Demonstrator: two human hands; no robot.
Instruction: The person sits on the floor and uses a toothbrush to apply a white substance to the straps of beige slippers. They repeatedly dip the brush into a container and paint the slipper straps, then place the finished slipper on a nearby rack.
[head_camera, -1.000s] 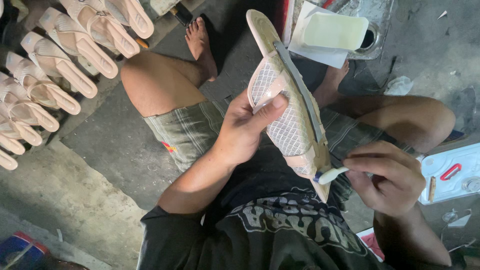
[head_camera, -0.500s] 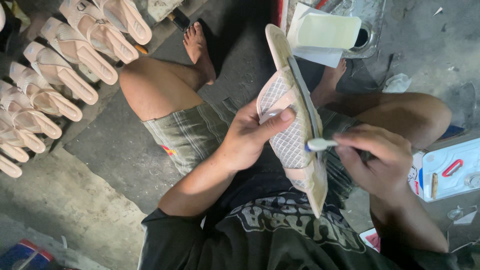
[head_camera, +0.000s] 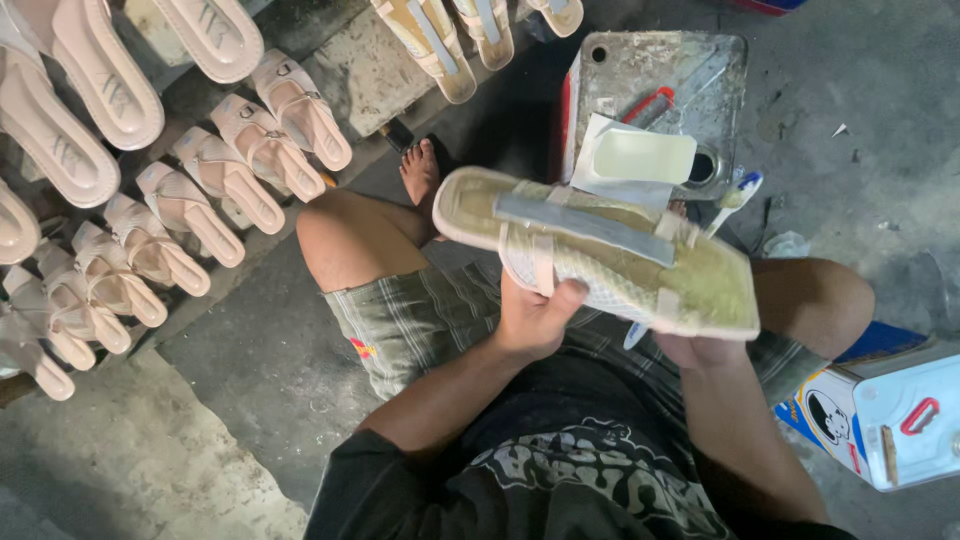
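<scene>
Left hand (head_camera: 535, 318) clamped on sandal (head_camera: 600, 250) underside-up; right hand (head_camera: 700, 348) beneath sole, gripping white toothbrush (head_camera: 738, 192). Pink sandals (head_camera: 200, 200) lined on floor.

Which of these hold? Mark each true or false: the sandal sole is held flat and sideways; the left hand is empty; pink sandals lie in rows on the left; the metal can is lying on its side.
1. The sandal sole is held flat and sideways. True.
2. The left hand is empty. False: it holds the sole from below.
3. Pink sandals lie in rows on the left. True.
4. The metal can is lying on its side. False: it stands upright, with a pale tray on top.
</scene>
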